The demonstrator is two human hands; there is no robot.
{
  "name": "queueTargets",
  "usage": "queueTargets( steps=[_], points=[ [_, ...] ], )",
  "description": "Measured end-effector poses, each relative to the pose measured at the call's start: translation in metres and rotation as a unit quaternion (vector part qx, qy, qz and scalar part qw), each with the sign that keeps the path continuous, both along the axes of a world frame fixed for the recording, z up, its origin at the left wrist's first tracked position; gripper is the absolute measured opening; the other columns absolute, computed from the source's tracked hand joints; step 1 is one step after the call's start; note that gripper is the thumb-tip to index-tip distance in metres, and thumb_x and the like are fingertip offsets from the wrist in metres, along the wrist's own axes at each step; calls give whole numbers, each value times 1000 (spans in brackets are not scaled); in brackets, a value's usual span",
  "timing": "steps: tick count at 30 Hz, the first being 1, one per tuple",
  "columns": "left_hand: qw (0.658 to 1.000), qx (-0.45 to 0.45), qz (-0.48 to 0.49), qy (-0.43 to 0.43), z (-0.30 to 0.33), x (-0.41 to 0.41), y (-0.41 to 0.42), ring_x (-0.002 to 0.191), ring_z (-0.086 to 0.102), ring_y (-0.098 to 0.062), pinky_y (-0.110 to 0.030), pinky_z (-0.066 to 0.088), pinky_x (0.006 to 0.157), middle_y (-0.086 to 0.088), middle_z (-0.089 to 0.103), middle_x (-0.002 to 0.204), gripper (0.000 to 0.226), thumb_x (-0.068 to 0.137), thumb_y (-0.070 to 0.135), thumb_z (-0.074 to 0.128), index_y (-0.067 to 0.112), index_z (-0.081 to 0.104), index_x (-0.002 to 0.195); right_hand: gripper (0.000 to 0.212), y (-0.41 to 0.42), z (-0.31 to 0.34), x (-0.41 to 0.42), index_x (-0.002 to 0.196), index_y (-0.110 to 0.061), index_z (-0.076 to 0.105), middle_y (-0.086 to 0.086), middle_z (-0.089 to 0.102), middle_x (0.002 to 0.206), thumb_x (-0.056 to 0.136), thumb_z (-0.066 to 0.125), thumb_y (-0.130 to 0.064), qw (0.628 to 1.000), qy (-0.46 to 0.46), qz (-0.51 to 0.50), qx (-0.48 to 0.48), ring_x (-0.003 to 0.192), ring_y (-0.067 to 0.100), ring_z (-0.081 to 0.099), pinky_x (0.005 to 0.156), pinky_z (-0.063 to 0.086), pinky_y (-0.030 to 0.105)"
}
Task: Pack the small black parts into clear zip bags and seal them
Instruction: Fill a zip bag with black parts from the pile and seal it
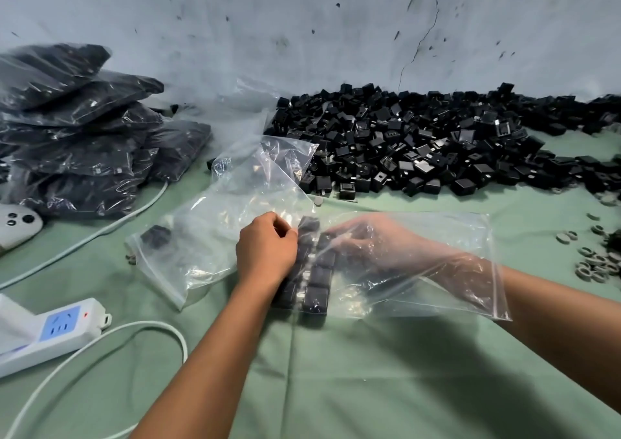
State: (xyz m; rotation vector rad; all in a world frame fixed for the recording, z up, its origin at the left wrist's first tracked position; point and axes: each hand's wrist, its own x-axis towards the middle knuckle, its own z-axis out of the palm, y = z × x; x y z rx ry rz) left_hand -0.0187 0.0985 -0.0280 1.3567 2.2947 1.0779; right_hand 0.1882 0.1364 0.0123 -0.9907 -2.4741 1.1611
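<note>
A clear zip bag lies on the green cloth in front of me, its mouth pointing right. Several small black parts are lined up in rows at its left, closed end. My right hand is inside the bag up to the wrist, with its fingertips touching the top of those rows. My left hand stays outside, fingers curled, and pinches the plastic at the bag's left end beside the parts. Behind the bag, a big pile of loose black parts stretches along the wall.
More clear bags lie loose to the left, one holding a single black part. Filled bags are stacked at far left. A white power strip with its cable is near left, and grey rings are scattered at the right edge.
</note>
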Motion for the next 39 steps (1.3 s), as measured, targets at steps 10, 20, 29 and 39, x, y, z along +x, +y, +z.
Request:
queueTargets(
  steps=[10, 20, 29, 39],
  points=[
    [943, -89, -204, 249, -3, 51, -13, 159, -3, -21, -43, 6, 129, 2, 3, 173, 72, 104, 62, 19, 21, 21, 163, 27, 14, -19, 7, 130, -18, 64, 6, 74, 115, 105, 57, -27, 998, -3, -67, -22, 107, 26, 72, 102, 53, 48],
    [924, -152, -205, 284, -10, 53, -9, 158, -11, -20, -42, -2, 129, 4, -9, 172, 82, 100, 70, 11, 21, 3, 165, 35, 29, -24, 140, 134, 2, 61, 31, 64, 129, 99, 60, -2, 941, 99, -10, -322, 118, 47, 65, 96, 57, 50],
    [924, -138, -199, 295, -13, 54, -9, 159, -8, -21, -44, 3, 129, 2, -6, 173, 85, 99, 72, 11, 20, 5, 165, 6, 87, -24, 160, 97, -6, 74, 9, 72, 78, 97, 68, -9, 889, 73, -451, -21, 53, 13, 60, 46, 49, 23],
    [929, -129, -196, 286, -13, 52, -9, 159, -8, -19, -43, 1, 129, 3, -7, 172, 84, 99, 72, 12, 21, 4, 165, 47, 118, -23, 71, 132, -23, 53, 16, 46, 133, 92, 75, -36, 906, -167, -354, 162, 105, 37, 59, 96, 48, 40]
  ],
)
